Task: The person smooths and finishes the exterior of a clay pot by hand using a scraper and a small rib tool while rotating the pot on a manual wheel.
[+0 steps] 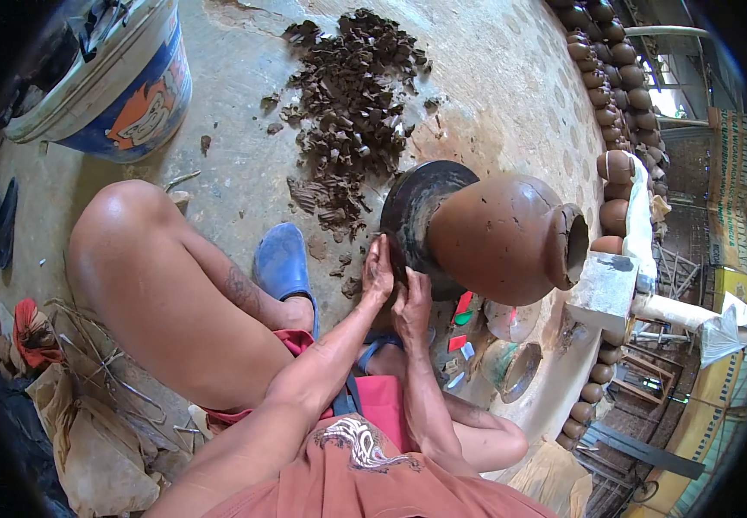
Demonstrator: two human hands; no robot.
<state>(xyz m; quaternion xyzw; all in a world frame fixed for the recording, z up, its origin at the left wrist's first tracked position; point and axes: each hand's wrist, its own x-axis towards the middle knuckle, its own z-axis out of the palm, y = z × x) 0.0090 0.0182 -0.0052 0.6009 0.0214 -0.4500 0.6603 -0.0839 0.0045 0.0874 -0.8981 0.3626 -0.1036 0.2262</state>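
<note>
A brown clay pot (494, 237) with a flared rim sits on a dark round turntable (401, 207); in the head view its mouth points right. My left hand (378, 269) is at the turntable's near edge, its fingers stretched out along the rim. Close beside it, my right hand (412, 304) has its fingers curled in against the same edge. Whatever lies inside those curled fingers is hidden. Small red, green and white pieces (457, 343) lie just right of my right forearm, near a clay-smeared bowl (518, 369).
A heap of dark clay shavings (352, 112) covers the floor beyond my hands. A large bucket (127, 104) stands at the far left, and crumpled brown paper (101, 453) lies lower left. Rows of clay pots (628, 78) and a grey block (602, 289) line the right side.
</note>
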